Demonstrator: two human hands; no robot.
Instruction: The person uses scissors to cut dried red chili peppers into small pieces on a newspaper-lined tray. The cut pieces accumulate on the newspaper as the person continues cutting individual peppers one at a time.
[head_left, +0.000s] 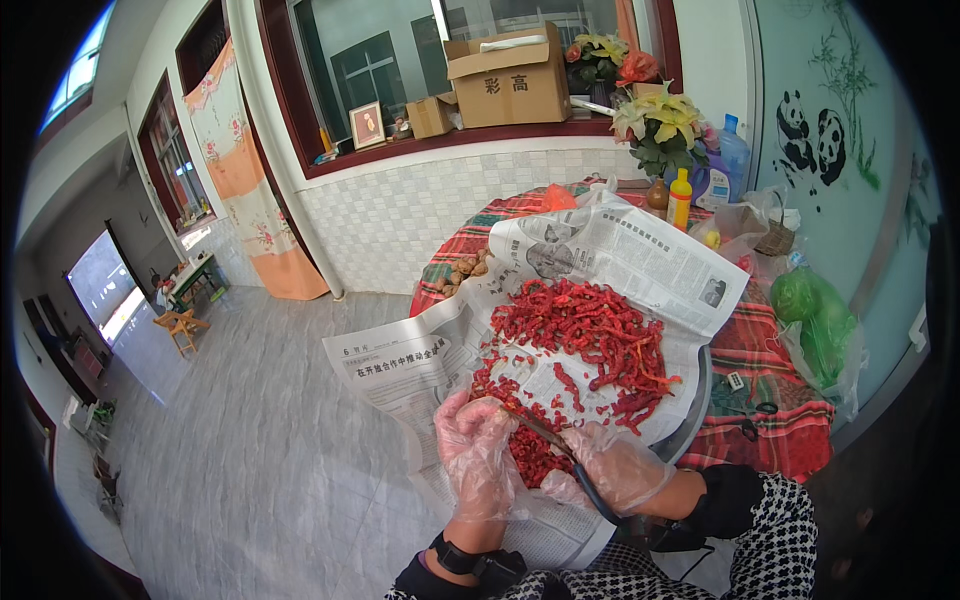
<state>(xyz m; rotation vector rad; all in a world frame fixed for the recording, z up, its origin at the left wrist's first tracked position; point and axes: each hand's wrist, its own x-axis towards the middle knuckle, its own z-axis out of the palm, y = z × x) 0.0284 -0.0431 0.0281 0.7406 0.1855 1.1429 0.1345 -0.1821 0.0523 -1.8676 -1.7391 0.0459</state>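
My left hand (480, 450), in a clear plastic glove, has its fingers curled together at the tips of a pair of scissors (541, 429). Whether a piece of chilli is pinched there is hidden. My right hand (611, 469), gloved the same way, grips the scissors by their dark handles. Below the blades lies a heap of chopped red chilli (534, 454). Whole, wrinkled red chillies (577, 319) are piled beyond it. Both heaps rest on spread newspaper (390, 367), which lines a round grey tray (703, 409).
A plaid cloth (780, 435) covers the table. Walnuts (461, 271) lie at the left, a green plastic bag (817, 322) at the right. Behind stand a yellow bottle (679, 201) and artificial flowers (664, 127). Cardboard boxes (510, 82) sit on the windowsill. A wooden stool (180, 328) stands far left.
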